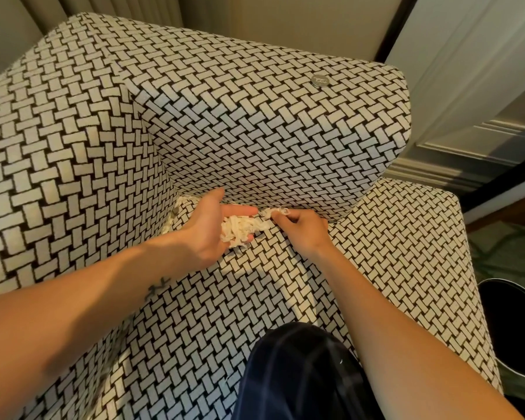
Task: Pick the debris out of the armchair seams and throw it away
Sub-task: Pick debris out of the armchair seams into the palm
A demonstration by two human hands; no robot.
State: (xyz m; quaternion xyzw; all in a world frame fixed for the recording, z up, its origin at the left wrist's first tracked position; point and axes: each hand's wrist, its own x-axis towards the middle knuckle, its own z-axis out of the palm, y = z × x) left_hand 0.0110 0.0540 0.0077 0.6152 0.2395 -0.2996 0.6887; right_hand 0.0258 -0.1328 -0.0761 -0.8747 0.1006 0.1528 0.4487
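The armchair [255,122] is covered in black-and-cream basket-weave fabric. My left hand [206,228] lies palm up on the seat beside the seam under the right armrest, fingers fairly straight, cradling a pile of pale shredded debris [240,230]. My right hand [300,228] pinches another small tuft of shreds [275,212] at the seam, just right of the left fingertips. More pale scraps [172,218] show in the back corner seam, left of the left hand.
A round metal bin [515,334] with a dark inside stands on the floor right of the chair. A silver button [320,81] sits on the armrest. My dark-clad knee [300,377] rests on the seat's front. Curtains and a panelled wall lie behind.
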